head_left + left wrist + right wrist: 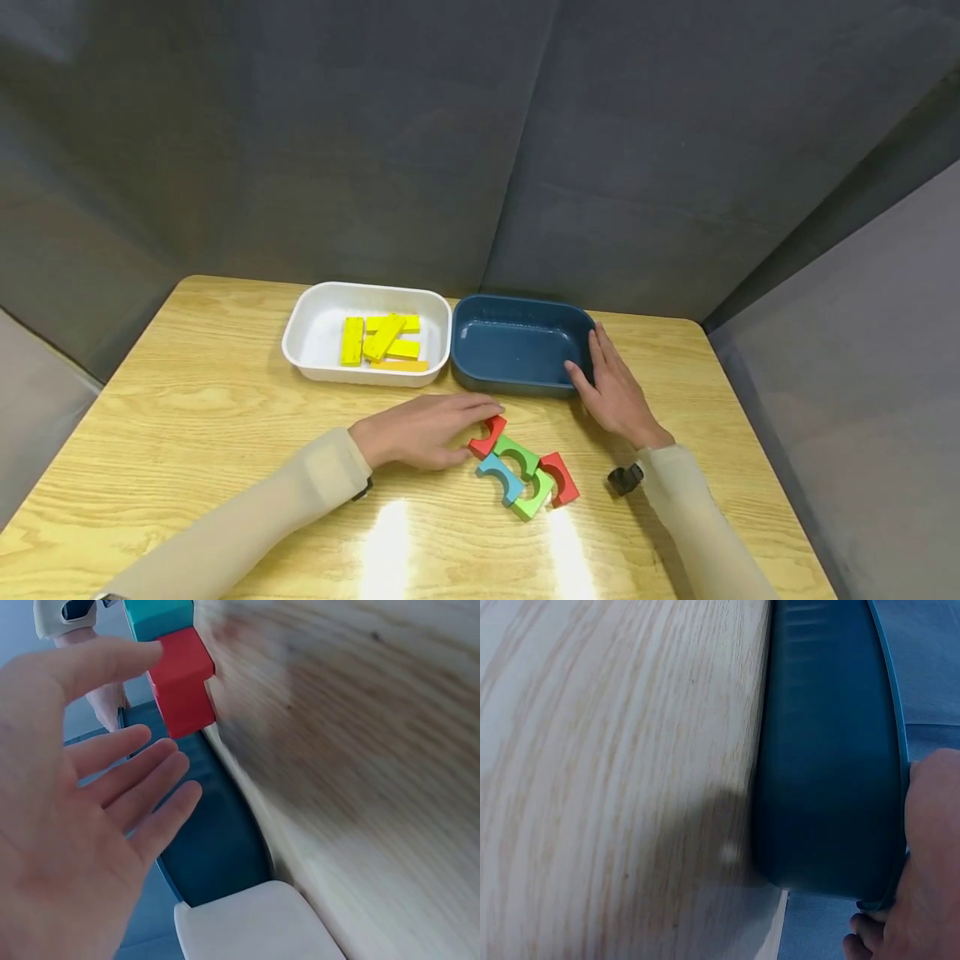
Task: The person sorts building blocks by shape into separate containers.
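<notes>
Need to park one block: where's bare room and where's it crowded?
Bare: the table left of the white tray, the strip right of the right hand, and inside the blue tray. Crowded: right of the left hand, where arch blocks cluster, and, under yellow blocks, the white tray's middle and right.

Right grip [930, 874] against the rim of a dark blue tub [829, 765], pale wood-grain tabletop [622, 735] alongside.
</notes>
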`<state>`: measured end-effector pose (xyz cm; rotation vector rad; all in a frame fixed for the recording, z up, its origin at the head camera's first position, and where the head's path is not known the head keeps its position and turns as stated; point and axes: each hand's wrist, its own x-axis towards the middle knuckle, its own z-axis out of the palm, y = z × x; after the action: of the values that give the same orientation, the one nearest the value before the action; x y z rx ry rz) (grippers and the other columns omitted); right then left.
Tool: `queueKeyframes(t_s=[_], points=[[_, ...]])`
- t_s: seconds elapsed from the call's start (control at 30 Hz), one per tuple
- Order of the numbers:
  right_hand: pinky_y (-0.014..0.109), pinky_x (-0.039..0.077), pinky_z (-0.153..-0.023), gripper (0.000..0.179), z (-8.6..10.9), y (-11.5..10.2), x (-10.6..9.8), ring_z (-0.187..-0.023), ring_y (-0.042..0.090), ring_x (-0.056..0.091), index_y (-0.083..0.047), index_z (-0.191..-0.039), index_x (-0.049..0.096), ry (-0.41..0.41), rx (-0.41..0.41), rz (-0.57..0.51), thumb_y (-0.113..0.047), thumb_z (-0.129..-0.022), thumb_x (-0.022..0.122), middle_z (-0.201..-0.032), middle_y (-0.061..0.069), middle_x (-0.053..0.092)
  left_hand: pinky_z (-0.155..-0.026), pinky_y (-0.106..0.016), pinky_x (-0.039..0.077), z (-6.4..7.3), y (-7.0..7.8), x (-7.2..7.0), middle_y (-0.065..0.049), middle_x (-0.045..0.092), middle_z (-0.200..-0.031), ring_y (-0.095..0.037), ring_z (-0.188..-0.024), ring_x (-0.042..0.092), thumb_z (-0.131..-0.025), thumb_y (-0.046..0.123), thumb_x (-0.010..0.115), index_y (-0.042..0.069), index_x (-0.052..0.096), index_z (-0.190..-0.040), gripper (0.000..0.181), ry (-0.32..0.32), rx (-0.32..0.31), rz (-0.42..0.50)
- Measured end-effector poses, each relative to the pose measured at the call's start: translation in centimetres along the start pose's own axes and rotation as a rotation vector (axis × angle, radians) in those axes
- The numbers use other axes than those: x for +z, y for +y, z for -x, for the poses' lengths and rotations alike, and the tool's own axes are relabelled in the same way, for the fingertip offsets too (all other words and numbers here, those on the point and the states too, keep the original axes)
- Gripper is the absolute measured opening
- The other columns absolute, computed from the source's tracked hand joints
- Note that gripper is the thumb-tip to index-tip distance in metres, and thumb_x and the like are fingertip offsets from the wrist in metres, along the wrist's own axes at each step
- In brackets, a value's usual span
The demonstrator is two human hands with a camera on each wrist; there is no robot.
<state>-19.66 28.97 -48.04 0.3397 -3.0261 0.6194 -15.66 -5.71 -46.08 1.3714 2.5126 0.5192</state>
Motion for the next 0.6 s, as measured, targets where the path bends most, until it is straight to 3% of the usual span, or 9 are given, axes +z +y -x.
queueKeyframes(t_s=[0.23,0.6], points=[[0.063,0.017,-0.13,0.085,0.0,-0.1,-0.1,-0.164,0.043,0.011,0.005,-0.169,0.01,-0.002,0.002,0.002,-0.053,-0.114,0.04,-0.179,0.021,0.003,-0.123,-0.035,0.041,-0.9,0.2,0.3,-0.006,0.042,-0.169,-0.019,-0.154,0.042,-0.102,0.022,0.07,0.01,0.043,-0.165,0.069,-0.034,0.033,-0.052],[0.063,0.017,-0.13,0.085,0.1,-0.1,-0.2,-0.165,0.042,0.01,0.005,-0.169,0.01,-0.013,0.001,-0.002,-0.051,-0.114,0.041,-0.179,0.02,0.001,-0.122,-0.036,0.043,-1.3,0.3,0.6,-0.007,0.046,-0.166,-0.022,-0.151,0.047,-0.103,0.021,0.071,0.011,0.047,-0.162,0.065,-0.049,0.015,-0.083]])
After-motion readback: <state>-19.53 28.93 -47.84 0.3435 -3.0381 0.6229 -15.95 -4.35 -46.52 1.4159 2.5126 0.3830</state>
